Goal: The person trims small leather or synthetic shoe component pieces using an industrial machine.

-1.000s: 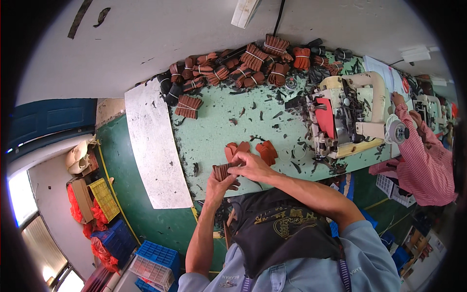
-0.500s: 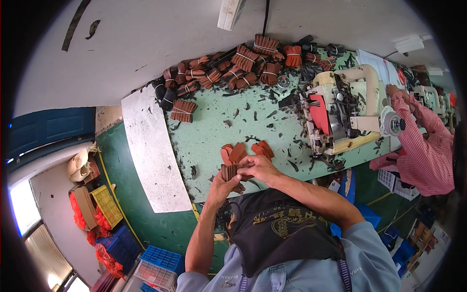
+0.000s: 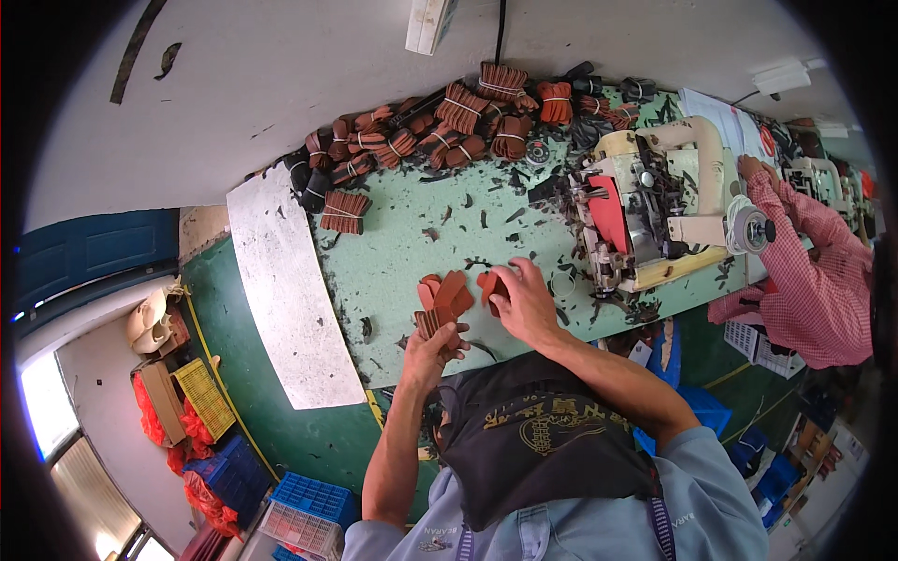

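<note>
Brown stack [image 3: 429, 323] sits inside the left grip [image 3: 432, 355].

A long table with a pale green, flat top [image 3: 398, 252] spans the frame's centre and upper right, a smudged white flat sheet [image 3: 290, 299] along its left end. Brown strip bundles tied with white bands [image 3: 461, 107] heap along its upper edge, 1 brown, ridged bundle [image 3: 345, 212] lying lower left of them. Loose reddish-brown flat pieces [image 3: 454, 292] lie near frame centre; a cream-and-metal machine [image 3: 644, 224] stands right, among thin black scraps [image 3: 613, 301].
</note>
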`<act>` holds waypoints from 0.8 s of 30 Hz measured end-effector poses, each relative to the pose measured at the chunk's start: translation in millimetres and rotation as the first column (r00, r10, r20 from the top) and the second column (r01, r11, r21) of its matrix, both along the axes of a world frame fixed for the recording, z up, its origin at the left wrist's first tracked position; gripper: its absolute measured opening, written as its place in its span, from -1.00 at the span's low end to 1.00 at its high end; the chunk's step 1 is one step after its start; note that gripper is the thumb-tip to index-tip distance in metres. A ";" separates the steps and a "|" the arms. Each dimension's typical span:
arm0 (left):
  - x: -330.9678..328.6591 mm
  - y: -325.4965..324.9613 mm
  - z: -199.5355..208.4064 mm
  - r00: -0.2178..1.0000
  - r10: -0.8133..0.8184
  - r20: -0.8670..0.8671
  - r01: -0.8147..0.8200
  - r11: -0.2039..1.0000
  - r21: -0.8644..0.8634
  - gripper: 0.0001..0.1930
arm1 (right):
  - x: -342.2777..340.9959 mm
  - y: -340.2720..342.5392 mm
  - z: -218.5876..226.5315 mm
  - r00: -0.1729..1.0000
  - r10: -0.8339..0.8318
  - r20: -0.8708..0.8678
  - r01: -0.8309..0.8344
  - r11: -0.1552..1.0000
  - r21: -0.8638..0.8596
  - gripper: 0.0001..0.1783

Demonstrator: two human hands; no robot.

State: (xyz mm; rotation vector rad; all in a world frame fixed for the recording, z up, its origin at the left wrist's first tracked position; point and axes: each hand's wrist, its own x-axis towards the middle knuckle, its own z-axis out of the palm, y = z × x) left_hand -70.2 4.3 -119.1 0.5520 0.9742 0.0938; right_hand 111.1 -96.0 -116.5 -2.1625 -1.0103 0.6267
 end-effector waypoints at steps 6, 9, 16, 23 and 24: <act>4.5 5.9 9.6 0.987 -0.143 0.071 0.139 0.988 0.066 -0.67 | -18.0 20.3 4.1 0.878 0.223 -0.423 -0.160 0.971 0.179 -0.75; 1.2 8.4 5.1 0.984 -0.158 0.086 0.152 0.986 0.071 -0.70 | -23.7 25.4 -2.1 0.838 0.192 -0.511 -0.153 0.981 0.117 -0.77; -3.1 9.1 -0.7 0.996 -0.074 0.045 0.071 0.995 0.067 -0.71 | -37.1 34.4 -10.6 0.924 0.148 -0.352 -0.111 0.986 0.124 -0.82; -20.2 11.8 -15.3 0.959 0.087 -0.268 0.021 0.926 0.376 -0.77 | -34.8 48.9 -28.5 0.985 0.101 -0.142 -0.100 0.995 0.012 -0.74; -21.4 13.0 -10.1 0.956 0.065 -0.287 0.051 0.925 0.378 -0.76 | -34.3 53.6 -12.4 0.998 0.065 0.019 -0.066 0.995 0.075 -0.67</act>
